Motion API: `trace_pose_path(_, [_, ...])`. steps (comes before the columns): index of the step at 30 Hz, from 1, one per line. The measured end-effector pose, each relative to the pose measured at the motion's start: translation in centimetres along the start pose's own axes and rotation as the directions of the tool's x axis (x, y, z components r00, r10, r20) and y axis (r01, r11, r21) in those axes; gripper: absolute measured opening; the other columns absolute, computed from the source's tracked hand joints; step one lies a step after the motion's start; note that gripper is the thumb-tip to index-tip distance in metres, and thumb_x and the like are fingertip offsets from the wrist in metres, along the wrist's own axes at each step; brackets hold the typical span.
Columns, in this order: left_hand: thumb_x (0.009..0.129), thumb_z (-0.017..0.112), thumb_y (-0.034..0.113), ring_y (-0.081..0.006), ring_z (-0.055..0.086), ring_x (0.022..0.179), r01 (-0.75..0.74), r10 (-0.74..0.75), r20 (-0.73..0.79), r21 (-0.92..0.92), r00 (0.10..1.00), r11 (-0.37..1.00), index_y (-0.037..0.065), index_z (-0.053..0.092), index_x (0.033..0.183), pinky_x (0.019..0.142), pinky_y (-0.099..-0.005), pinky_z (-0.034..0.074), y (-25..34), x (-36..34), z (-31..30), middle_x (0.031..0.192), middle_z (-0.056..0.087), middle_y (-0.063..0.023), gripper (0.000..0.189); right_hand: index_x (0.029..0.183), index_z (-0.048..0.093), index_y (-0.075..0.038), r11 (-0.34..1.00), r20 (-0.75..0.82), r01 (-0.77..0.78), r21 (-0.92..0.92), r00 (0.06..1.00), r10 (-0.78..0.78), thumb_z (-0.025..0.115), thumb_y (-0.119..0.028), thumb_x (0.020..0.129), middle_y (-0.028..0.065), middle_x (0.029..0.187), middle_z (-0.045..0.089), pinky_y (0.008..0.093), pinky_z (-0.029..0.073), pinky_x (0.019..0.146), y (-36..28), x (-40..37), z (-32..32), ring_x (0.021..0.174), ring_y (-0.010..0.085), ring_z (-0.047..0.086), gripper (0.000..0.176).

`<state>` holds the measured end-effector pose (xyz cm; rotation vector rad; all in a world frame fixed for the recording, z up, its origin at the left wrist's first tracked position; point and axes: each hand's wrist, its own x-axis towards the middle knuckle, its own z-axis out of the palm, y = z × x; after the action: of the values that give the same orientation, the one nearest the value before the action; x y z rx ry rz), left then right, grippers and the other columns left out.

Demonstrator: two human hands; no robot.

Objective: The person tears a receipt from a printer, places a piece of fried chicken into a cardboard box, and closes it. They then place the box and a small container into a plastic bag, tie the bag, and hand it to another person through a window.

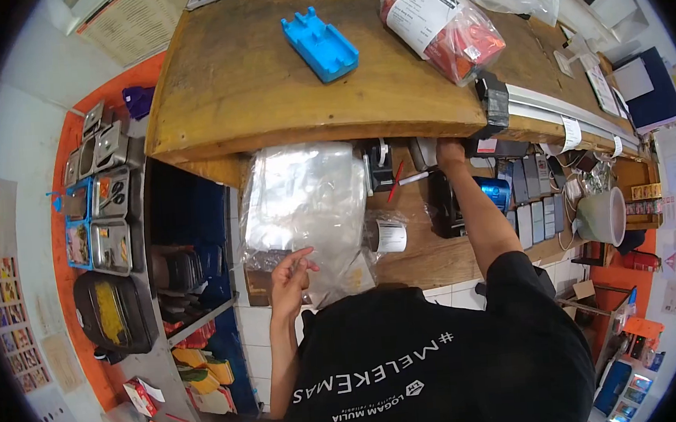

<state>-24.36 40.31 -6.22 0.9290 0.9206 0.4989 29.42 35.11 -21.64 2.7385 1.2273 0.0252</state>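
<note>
My left hand point(290, 281) hovers by the near edge of a stack of clear plastic bags point(302, 198). Its fingers are partly spread, and nothing shows in them. My right hand point(450, 154) reaches in beneath the wooden upper shelf, next to a dark box-like thing; its fingers are hidden there. Between the hands lie a white label roll point(391, 237), a red pen point(395, 182) and a white marker point(414, 178). Beside the bags stands a black holder with a white roll point(381, 161). A blue cylinder point(496, 194) is beside my right forearm.
Above the lower table, the wooden shelf point(227, 85) carries a blue plastic holder point(323, 47) and a bagged red parcel point(451, 34). Several phones point(538, 216) lie to the right, near a translucent bin point(601, 216). Metal trays point(111, 246) line the left counter.
</note>
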Motion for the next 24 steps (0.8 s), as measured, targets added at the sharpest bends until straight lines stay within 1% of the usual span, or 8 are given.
trace_pose_path(6, [0.1,0.058,0.009,-0.0016,0.032,0.053,0.017,-0.015,0.018,-0.134,1.0,0.991,0.0,0.059,0.13,0.054,-0.0194,0.031,-0.5,1.1,-1.1,0.08,0.062,-0.0044,0.031,0.133,0.058,-0.007,0.983,-0.211,0.122,-0.136,0.966,-0.149,0.042,-0.031,0.099,0.0196,0.141,0.054,0.0449,0.053,0.095,3.8,3.0,6.6,0.121,0.0342,0.06,0.044])
trace_pose_path(9, [0.098,0.057,0.006,-0.0055,0.038,0.06,0.08,-0.068,0.046,-0.338,0.997,0.938,0.002,0.049,0.141,0.067,-0.0207,0.037,-1.1,1.5,-2.0,0.095,0.063,-0.0076,0.043,0.118,0.068,-0.006,0.991,-0.015,0.112,-0.076,0.993,-0.114,0.048,-0.029,0.095,0.02,0.123,0.065,0.0463,0.053,0.09,5.1,1.0,1.7,0.109,0.0366,0.065,0.037])
trace_pose_path(11, [0.091,0.051,-0.004,-0.013,0.049,0.079,0.115,-0.103,0.051,-0.517,0.993,0.849,0.008,0.035,0.153,0.075,-0.0225,0.042,0.8,1.4,-0.7,0.131,0.055,-0.024,0.065,0.101,0.075,-0.005,0.996,0.125,0.08,-0.033,0.989,-0.075,0.053,-0.025,0.091,0.0207,0.104,0.072,0.0478,0.054,0.084,4.8,-1.4,-3.8,0.095,0.039,0.07,0.032])
trace_pose_path(12, [0.089,0.05,-0.006,-0.0148,0.052,0.082,0.133,-0.094,0.094,-0.641,0.991,0.756,0.009,0.032,0.154,0.07,-0.0207,0.042,1.1,1.4,-0.7,0.134,0.052,-0.0277,0.069,0.085,0.074,-0.001,0.949,-0.247,0.301,0.089,0.93,-0.272,0.06,-0.018,0.084,0.0228,0.091,0.071,0.0481,0.055,0.076,6.6,-2.0,-1.6,0.082,0.039,0.07,0.022])
trace_pose_path(13, [0.086,0.049,-0.009,-0.0166,0.054,0.086,0.142,-0.07,0.128,-0.749,0.989,0.647,0.01,0.03,0.155,0.066,-0.0188,0.042,1.5,1.4,-0.8,0.137,0.05,-0.0314,0.073,0.084,0.07,0.002,0.907,-0.106,0.117,0.404,0.991,-0.081,0.064,-0.009,0.082,0.021,0.085,0.072,0.0421,0.057,0.068,4.4,-4.5,-6.6,0.073,0.0324,0.071,0.013])
trace_pose_path(15, [0.083,0.045,-0.012,-0.025,0.058,0.103,0.149,-0.066,0.143,-0.72,0.988,0.678,0.011,0.028,0.156,0.071,-0.0215,0.045,0.9,2.0,-1.6,0.144,0.043,-0.0335,0.078,0.086,0.067,0.003,0.285,0.272,-0.266,0.921,0.962,0.021,0.065,0.001,0.083,0.0168,0.083,0.071,0.036,0.058,0.064,1.2,-7.9,-8.8,0.071,0.0244,0.071,0.004])
trace_pose_path(17, [0.082,0.042,-0.014,-0.0319,0.057,0.119,0.138,-0.025,0.18,-0.651,0.983,0.746,0.012,0.026,0.157,0.076,-0.024,0.048,-0.2,2.2,-2.4,0.149,0.039,-0.0336,0.081,0.091,0.064,0.004,-0.006,0.272,-0.273,0.962,0.958,-0.09,0.061,0.006,0.088,0.0141,0.084,0.071,0.0315,0.059,0.064,-4.8,-12.7,-14.0,0.073,0.0202,0.071,0.005])
trace_pose_path(24, [0.083,0.047,-0.02,-0.0334,0.059,0.124,0.115,-0.016,0.292,-0.324,0.956,0.939,0.013,0.02,0.159,0.091,-0.0307,0.054,-0.9,2.9,-3.3,0.137,0.056,-0.0224,0.087,0.089,0.063,0.009,-0.129,0.238,-0.36,0.924,0.805,-0.544,0.071,0.0,0.089,0.0167,0.081,0.071,0.0313,0.061,0.064,-22.3,-24.0,-15.9,0.073,0.022,0.073,0.012])
